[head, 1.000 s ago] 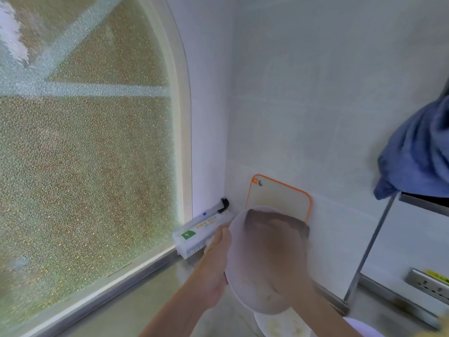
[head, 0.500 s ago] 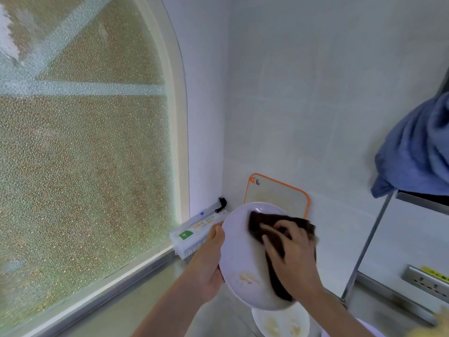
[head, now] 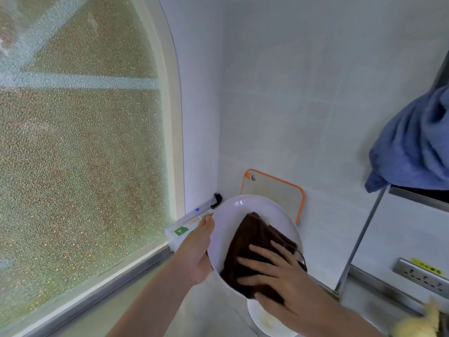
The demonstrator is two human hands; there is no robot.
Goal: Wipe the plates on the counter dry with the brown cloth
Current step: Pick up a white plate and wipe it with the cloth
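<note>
Just my kitchen at home, pretty obvious: pale tiled wall across the middle, orange-edged chopping board leaning on it, a white plate low in the centre and a second plate on the bench at the bottom edge. Frosted arched window fills the left, blue towel upper right, wall socket lower right.

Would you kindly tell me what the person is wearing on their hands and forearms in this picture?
Nothing shows. The left hand and right hand are ungloved, without ring, watch or bracelet in view; the left forearm and right forearm are bare to the frame's edge, no sleeve visible.
</note>
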